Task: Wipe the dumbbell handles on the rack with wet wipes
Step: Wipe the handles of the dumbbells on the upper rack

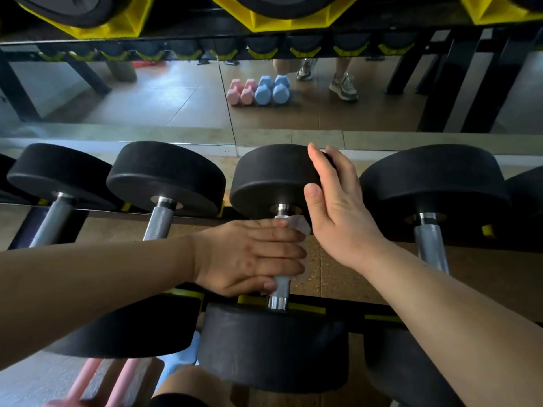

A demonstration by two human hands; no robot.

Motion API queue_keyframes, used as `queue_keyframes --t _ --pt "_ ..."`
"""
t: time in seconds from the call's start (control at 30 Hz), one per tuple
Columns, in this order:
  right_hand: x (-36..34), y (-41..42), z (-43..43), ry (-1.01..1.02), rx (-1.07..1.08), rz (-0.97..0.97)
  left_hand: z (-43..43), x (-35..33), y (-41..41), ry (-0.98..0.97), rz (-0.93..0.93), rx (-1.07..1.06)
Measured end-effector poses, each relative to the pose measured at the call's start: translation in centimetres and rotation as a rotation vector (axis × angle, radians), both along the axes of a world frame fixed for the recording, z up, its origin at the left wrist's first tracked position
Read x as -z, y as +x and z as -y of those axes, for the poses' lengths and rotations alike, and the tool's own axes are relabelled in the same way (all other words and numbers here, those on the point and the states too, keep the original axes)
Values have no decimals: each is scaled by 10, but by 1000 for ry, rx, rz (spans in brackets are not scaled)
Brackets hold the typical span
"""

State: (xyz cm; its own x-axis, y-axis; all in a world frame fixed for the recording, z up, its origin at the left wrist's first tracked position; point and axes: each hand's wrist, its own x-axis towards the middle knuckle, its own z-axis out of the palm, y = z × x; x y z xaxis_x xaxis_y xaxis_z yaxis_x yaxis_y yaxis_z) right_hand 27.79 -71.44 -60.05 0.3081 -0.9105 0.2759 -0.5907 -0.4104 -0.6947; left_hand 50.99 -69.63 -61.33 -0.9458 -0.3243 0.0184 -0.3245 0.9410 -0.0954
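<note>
We see the dumbbell (pixel 273 348) being worked on lying in the middle of the rack (pixel 308 309), between its neighbours, its two thick, matte black round heads joined by a knurled, silvery steel handle (pixel 279 289) with polished collars at each end. The left hand (pixel 249 257) comes in from the left and grips that handle, fingers close together and curled over it, clamping a white wet wipe (pixel 300 226) around the metal. A crumpled corner of the wipe sticks out just under the far head (pixel 264 177), and a strip of it shows beside the fingertips. Below the hand we can see the bare lower end of the handle running into the near head. The right hand (pixel 335 207) rests on the far head with fingers straight and together over its rim and the thumb lying against its side; it grips nothing. The neighbouring dumbbells show the same steel handles (pixel 160 223). Behind the rack a mirror (pixel 147 98) reflects small pink and blue dumbbells (pixel 258 91) on the floor.
</note>
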Motion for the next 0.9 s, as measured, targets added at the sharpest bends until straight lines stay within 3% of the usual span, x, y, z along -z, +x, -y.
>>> queue_keyframes --t 0.23,0.3,0.37,0.4,0.47,0.6,0.8,0.9 --pt "-16 -2 -6 114 -49 -27 2 -17 -63 -110 194 -178" --pt "-34 -6 -14 151 -39 -233 -7 -13 -47 -59 52 -167" --pt "-57 -10 -27 -17 90 -492 -17 -8 -25 -21 -26 -140" --pt "-68 -11 -33 -113 156 -514 -21 -6 -15 -28 -25 -132" --pt "-76 -10 -41 -49 176 -419 -27 -6 1 -13 -44 -121" --pt "-39 1 -40 387 23 -378 -28 -13 8 -45 -1 -70" --pt "-7 15 -33 642 93 23 -33 -10 15 -105 1 -83" --pt "-3 22 -36 692 127 133 -37 -12 18 -141 -28 -88"
